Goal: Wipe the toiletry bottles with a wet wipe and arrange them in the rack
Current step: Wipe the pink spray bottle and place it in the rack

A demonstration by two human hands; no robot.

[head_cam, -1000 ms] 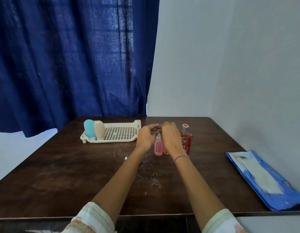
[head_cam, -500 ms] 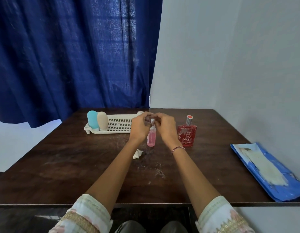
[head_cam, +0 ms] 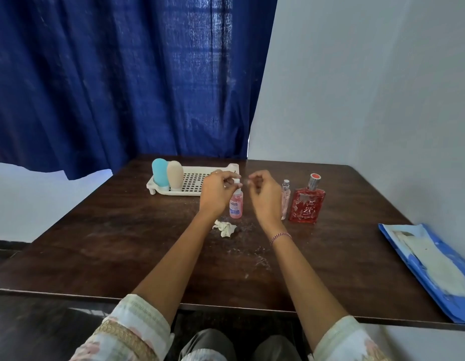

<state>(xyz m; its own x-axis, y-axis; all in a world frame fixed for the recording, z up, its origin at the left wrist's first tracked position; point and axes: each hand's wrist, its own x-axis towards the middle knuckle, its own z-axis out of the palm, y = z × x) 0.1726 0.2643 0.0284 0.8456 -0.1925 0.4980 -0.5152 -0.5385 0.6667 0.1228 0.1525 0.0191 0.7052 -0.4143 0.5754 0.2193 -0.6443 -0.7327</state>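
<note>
A small pink spray bottle (head_cam: 236,205) stands upright on the dark table. My left hand (head_cam: 217,192) pinches its white top. My right hand (head_cam: 265,198) hovers just right of the bottle, apart from it, fingers curled and pinching a small clear piece that looks like the cap. A crumpled wet wipe (head_cam: 225,227) lies in front of the bottle. The white perforated rack (head_cam: 193,185) behind my left hand holds a blue bottle (head_cam: 160,173) and a beige bottle (head_cam: 175,174) at its left end.
A slim clear-pink vial (head_cam: 285,200) and a red square perfume bottle (head_cam: 307,205) stand right of my right hand. A blue wet-wipe pack (head_cam: 432,267) lies at the table's right edge by the wall. A blue curtain hangs behind the table.
My hands were together over the pink bottle's top; now the right hand has pulled away to the right. The slim vial and the crumpled wipe have come into view.
</note>
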